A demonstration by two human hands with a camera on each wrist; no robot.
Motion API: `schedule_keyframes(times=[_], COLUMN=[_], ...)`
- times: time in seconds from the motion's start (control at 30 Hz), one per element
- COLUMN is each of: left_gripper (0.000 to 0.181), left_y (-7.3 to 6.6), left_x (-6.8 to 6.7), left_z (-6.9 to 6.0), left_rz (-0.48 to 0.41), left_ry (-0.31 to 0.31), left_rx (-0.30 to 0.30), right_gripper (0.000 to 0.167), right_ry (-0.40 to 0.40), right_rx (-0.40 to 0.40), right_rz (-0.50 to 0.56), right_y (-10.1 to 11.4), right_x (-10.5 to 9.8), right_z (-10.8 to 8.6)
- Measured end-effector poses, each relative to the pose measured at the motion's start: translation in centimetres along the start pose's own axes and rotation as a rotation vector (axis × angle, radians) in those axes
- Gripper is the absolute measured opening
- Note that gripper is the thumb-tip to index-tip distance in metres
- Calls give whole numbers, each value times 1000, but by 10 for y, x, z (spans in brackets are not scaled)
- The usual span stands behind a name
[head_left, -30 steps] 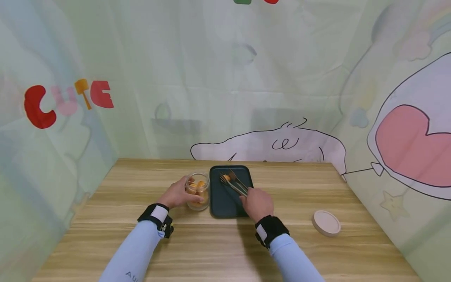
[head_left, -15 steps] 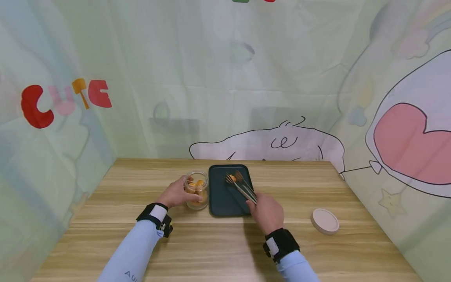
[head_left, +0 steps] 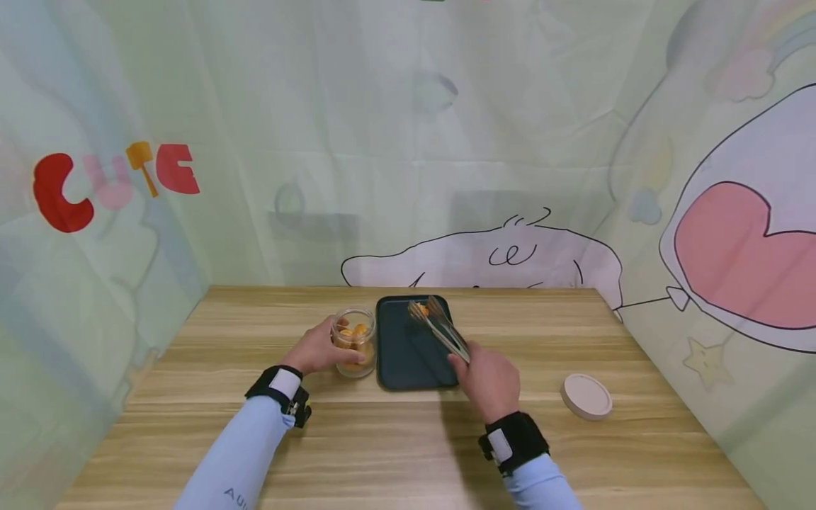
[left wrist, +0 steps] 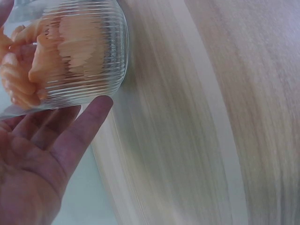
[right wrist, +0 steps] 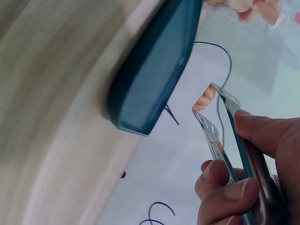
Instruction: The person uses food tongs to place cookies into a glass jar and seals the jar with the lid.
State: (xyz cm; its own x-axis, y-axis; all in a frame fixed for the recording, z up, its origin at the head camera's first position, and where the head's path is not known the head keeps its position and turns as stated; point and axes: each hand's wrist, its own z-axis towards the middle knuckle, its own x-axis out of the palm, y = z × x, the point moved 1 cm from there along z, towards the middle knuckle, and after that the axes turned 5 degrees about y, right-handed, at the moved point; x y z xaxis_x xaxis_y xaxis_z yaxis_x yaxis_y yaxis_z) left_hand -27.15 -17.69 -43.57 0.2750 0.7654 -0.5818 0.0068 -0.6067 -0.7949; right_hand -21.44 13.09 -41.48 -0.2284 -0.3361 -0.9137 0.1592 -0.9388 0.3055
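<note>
My left hand (head_left: 316, 348) grips a clear glass jar (head_left: 351, 365) from its left side, thumb in front. Inside the ribbed jar are several orange, wavy snack pieces (left wrist: 47, 61). My right hand (head_left: 489, 382) holds metal tongs (head_left: 448, 337) with fork-shaped ends. In the right wrist view, an orange snack piece (right wrist: 205, 98) is pinched between the tong tips, lifted clear of the surface. From the head view, the tips appear over the far part of a dark blue-green rectangular tray (head_left: 408, 372), just right of the jar.
A round pale pink lid (head_left: 586, 397) lies on the wooden table (head_left: 389, 453) to the right of my right hand. Printed fabric walls (head_left: 357, 142) enclose the table at the back and both sides.
My right hand and the tongs have moved to the right, carrying the orange snack piece along over the tray. My left hand keeps its hold on the jar.
</note>
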Motion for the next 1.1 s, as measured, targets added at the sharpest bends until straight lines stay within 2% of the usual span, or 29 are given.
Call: schedule_keyframes(times=[0.4, 0.7, 1.1], left_gripper=[87, 85, 85], left_y=[1, -2, -1], left_x=[0, 0, 1], left_z=[2, 0, -1], left_rz=[1, 12, 16], left_ry=[-4, -5, -4], left_rx=[2, -5, -5], right_gripper=[28, 28, 33], right_ry=[-70, -60, -57], right_rx=[-58, -50, -106], right_rz=[21, 36, 20], right_y=[11, 19, 39], right_x=[-16, -24, -37], right_z=[2, 2, -5])
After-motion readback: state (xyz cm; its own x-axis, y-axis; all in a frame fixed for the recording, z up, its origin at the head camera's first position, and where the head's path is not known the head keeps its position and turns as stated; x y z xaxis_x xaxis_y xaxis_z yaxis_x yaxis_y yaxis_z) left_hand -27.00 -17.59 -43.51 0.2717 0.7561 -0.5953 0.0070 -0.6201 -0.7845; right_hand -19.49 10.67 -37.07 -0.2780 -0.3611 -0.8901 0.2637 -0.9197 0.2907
